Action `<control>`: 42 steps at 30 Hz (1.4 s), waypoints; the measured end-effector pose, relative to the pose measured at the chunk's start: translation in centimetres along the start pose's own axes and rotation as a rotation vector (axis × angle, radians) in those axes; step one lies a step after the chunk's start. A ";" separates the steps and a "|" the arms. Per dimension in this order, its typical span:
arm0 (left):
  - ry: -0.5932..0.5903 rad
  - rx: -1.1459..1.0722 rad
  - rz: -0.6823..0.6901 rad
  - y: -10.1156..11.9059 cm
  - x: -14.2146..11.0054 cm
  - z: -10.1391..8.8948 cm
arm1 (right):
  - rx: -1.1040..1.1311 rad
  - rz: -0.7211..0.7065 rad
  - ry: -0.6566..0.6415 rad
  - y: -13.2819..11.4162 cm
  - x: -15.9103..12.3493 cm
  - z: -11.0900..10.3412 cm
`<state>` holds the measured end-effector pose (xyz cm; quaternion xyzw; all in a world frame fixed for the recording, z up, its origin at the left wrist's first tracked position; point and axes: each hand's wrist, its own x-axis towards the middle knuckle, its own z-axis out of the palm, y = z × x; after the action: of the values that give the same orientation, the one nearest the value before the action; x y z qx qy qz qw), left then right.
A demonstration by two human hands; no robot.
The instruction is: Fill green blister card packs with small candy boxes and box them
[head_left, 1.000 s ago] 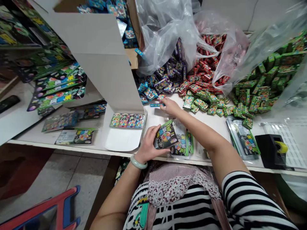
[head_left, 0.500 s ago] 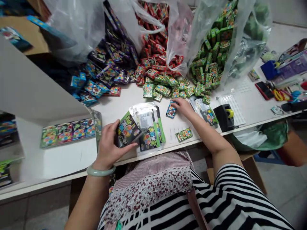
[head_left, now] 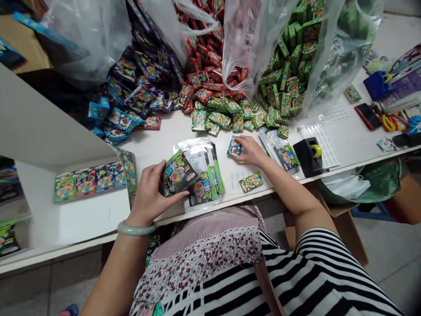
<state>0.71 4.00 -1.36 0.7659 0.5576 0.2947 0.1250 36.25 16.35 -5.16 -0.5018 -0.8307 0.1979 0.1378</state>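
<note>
My left hand [head_left: 149,191] is closed around a black-and-green printed packet [head_left: 179,174], thumb along its lower edge and fingers behind its left side. That packet is tilted over a stack of clear plastic sleeves with black-and-green printed cards [head_left: 215,175]. To the right, my right hand [head_left: 250,150] pinches a small blue printed box [head_left: 234,146] by its right side, just above or on the table; which, I cannot tell. Nearer me lies a small green printed box [head_left: 250,182] on a white paper sheet.
Loose purple boxes [head_left: 141,94], red boxes [head_left: 210,83] and green boxes [head_left: 220,118] spill from plastic bags along the back. A black tape dispenser [head_left: 308,157] stands right of more printed sleeves [head_left: 283,151]. At left, an open white carton [head_left: 82,226] holds a row of small boxes [head_left: 86,179].
My right hand's fingers have gone from resting on top of the blue box to gripping its side, and the box has tipped up. The left hand keeps its packet. The view has shifted slightly.
</note>
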 end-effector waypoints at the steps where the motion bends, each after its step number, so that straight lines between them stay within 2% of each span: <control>1: -0.012 0.008 -0.002 0.1 0.1 0.1 | 0.025 -0.033 0.047 -0.5 -0.2 -0.5; 4: -0.056 0.041 0.002 0.3 0.6 0.4 | 0.106 -0.252 0.160 -3.2 -1.1 -3.0; 7: -0.100 0.058 0.027 0.7 1.3 0.7 | 0.092 -0.474 0.123 -6.6 -1.6 -5.3; 11: -0.119 0.074 0.082 1.1 1.5 0.9 | -0.039 -0.535 0.003 -9.5 -1.0 -6.1; 14: -0.120 0.089 0.117 1.2 1.2 0.9 | -0.116 -0.570 -0.124 -10.2 -0.6 -5.8; 17: -0.116 0.076 0.149 1.3 0.9 1.1 | -0.076 -0.609 -0.228 -10.3 -0.3 -5.4; 19: -0.113 0.068 0.152 1.5 0.8 1.3 | 0.046 -0.618 -0.246 -10.3 -0.1 -5.0; 21: -0.087 0.081 0.120 1.9 0.9 1.4 | 0.198 -0.596 -0.196 -10.4 -0.2 -4.5; 24: 0.048 0.123 0.009 2.8 0.9 1.1 | 0.363 -0.445 -0.022 -11.2 -0.7 -3.5; 27: 0.172 0.106 -0.072 4.1 0.9 0.4 | 0.556 -0.259 0.022 -12.8 -1.4 -2.5; 29: 0.203 -0.006 -0.116 5.0 0.8 0.0 | 0.727 -0.160 0.001 -14.0 -1.6 -1.9; 31: 0.234 -0.225 -0.204 5.9 0.4 0.0 | 0.826 -0.112 0.005 -14.8 -1.6 -1.8; 34: 0.256 -0.611 -0.336 6.8 -0.9 0.6 | 0.786 -0.180 -0.027 -15.3 -1.7 -2.1; 36: 0.254 -0.762 -0.368 7.2 -2.2 1.4 | 0.719 -0.230 -0.083 -15.4 -1.9 -2.4; 42: 0.252 -0.851 -0.358 7.0 -6.0 2.4 | 0.598 -0.336 -0.247 -16.4 -2.5 -2.5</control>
<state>6.36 -3.63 -1.55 0.4972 0.5214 0.5610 0.4076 25.74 7.75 4.65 -0.2680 -0.8173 0.4659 0.2075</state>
